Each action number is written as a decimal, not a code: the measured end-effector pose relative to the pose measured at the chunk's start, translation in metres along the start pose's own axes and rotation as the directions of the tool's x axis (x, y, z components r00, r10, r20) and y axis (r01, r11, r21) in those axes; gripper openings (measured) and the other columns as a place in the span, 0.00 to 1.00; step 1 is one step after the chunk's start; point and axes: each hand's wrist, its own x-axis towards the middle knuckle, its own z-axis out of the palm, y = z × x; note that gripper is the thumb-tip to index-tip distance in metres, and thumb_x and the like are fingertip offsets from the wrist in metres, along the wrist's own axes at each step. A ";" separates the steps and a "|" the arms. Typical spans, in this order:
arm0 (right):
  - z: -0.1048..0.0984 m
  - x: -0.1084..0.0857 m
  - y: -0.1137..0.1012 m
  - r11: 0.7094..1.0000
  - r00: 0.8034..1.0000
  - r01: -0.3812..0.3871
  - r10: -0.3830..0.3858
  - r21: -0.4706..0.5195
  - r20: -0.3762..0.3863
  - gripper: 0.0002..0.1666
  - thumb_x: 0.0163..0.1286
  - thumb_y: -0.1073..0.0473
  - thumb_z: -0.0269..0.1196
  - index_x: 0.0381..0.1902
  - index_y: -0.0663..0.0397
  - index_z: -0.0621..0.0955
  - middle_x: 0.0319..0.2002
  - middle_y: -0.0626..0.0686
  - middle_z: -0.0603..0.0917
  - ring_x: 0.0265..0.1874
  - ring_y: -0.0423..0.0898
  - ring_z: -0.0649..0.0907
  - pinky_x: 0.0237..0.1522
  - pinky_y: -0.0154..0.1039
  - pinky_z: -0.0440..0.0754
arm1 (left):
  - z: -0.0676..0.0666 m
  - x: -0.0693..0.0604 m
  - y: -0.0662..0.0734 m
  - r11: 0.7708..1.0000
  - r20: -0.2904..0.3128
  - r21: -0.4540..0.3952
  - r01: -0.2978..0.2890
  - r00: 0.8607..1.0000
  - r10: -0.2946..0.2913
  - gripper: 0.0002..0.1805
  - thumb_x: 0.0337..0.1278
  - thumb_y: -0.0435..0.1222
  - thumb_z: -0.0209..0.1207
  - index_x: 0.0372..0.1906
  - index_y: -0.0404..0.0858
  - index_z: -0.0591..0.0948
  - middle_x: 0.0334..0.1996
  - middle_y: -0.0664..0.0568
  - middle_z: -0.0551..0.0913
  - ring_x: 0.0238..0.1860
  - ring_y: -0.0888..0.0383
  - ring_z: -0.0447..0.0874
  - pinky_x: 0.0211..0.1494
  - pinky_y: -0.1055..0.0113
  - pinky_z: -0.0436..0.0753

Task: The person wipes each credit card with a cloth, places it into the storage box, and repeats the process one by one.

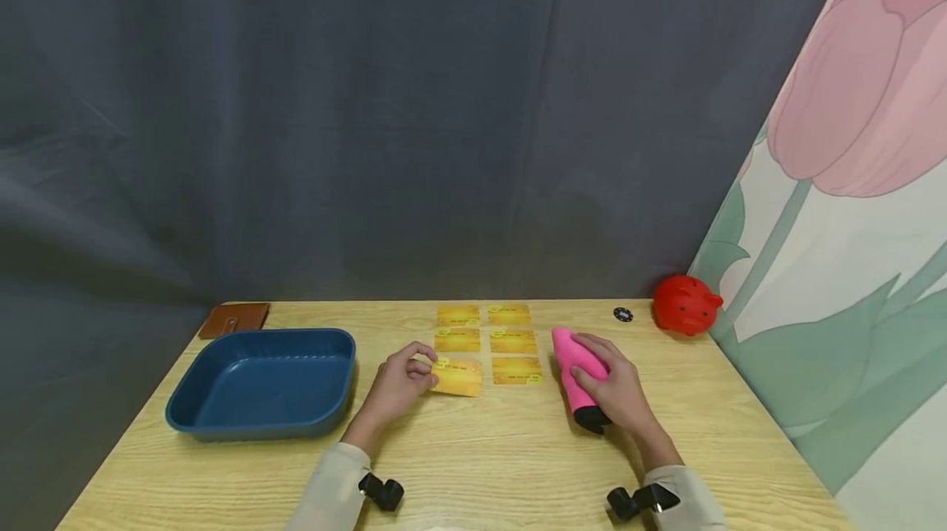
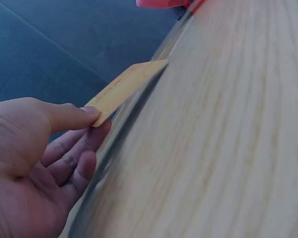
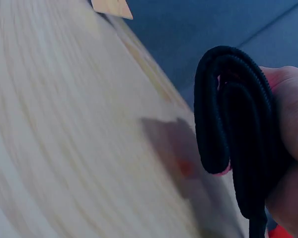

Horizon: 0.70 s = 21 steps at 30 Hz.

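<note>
The wallet (image 1: 240, 317) lies at the rear left of the table (image 1: 481, 453). The tray (image 1: 259, 395) stands in front of it. To the right of the tray, the left hand (image 1: 399, 383) is nearly closed: thumb and fingertips pinch the near edge of one card (image 1: 460, 377). This card is tilted, near edge raised; whether its far edge touches the table cannot be told. Five flat cards (image 1: 513, 341) lie in two columns: two behind the held card, three to its right. To the right of the columns, the right hand (image 1: 612, 383) is partly closed, fingers and thumb curled round the pink roll (image 1: 565, 350), black end toward the person. Beyond it, at the rear right, lies the chip (image 1: 624, 314). The piggy bank (image 1: 686, 305) stands just right of the chip.
</note>
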 end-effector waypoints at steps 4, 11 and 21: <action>0.001 0.001 -0.014 0.999 1.000 0.026 -0.025 0.038 -0.015 0.32 0.65 0.63 0.73 0.67 0.45 0.81 0.66 0.55 0.81 0.63 0.52 0.80 0.56 0.18 0.73 | 0.001 0.002 0.004 0.996 -0.041 -0.086 0.000 0.999 -0.004 0.10 0.64 0.31 0.68 0.48 0.42 0.87 0.40 0.48 0.91 0.40 0.58 0.89 0.43 0.66 0.88; 0.011 0.006 -0.043 0.993 0.997 0.080 -0.078 0.088 -0.024 0.33 0.65 0.63 0.73 0.68 0.43 0.80 0.68 0.51 0.80 0.64 0.50 0.79 0.58 0.20 0.75 | 0.003 0.000 0.018 0.981 -0.126 -0.191 -0.028 0.992 0.003 0.13 0.64 0.32 0.68 0.52 0.40 0.88 0.44 0.44 0.91 0.44 0.55 0.92 0.49 0.59 0.91; 0.051 0.012 -0.085 0.964 0.977 0.211 -0.214 0.159 0.003 0.33 0.63 0.64 0.74 0.66 0.45 0.82 0.66 0.52 0.81 0.64 0.54 0.82 0.56 0.33 0.85 | 0.013 0.000 0.038 0.947 -0.194 -0.315 -0.062 0.981 -0.001 0.15 0.60 0.28 0.69 0.52 0.36 0.89 0.44 0.38 0.90 0.45 0.50 0.93 0.45 0.69 0.91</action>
